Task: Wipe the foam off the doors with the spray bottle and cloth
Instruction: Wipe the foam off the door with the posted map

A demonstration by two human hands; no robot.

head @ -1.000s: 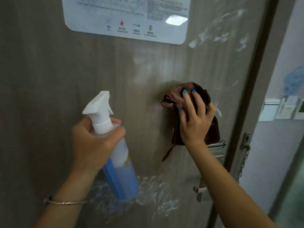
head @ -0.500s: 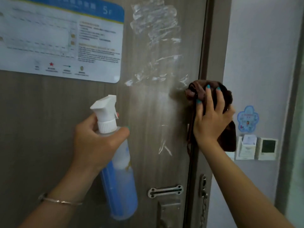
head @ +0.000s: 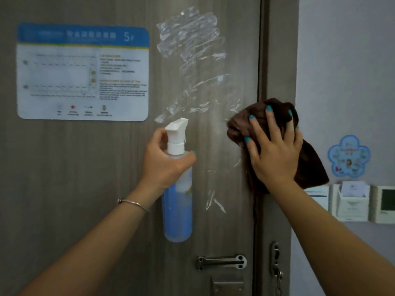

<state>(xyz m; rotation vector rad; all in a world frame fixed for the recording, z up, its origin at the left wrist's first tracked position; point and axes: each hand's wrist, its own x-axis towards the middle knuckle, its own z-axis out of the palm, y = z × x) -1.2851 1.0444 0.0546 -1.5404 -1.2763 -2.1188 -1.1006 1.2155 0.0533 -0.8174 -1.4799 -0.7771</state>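
Note:
A grey wood-grain door (head: 85,178) fills the left and middle. White foam smears (head: 190,41) cover its upper right part, with thinner streaks (head: 213,204) lower down. My left hand (head: 164,161) grips the neck of a spray bottle (head: 177,214) with a white trigger head and blue liquid, held upright before the door. My right hand (head: 275,150) presses a dark brown cloth (head: 310,167) with spread fingers against the door's right edge and frame, just below the foam.
A blue and white floor plan sign (head: 83,71) is stuck on the door's upper left. A metal door guard (head: 221,262) and chain latch (head: 275,265) sit low on the door. On the right wall hang a flower sticker (head: 348,157), card holder (head: 350,201) and wall panel (head: 384,204).
The view has risen, so the upper foam patch and the whole sign now show. My right hand with the cloth moved from the door's middle to its right edge. The bottle stays held.

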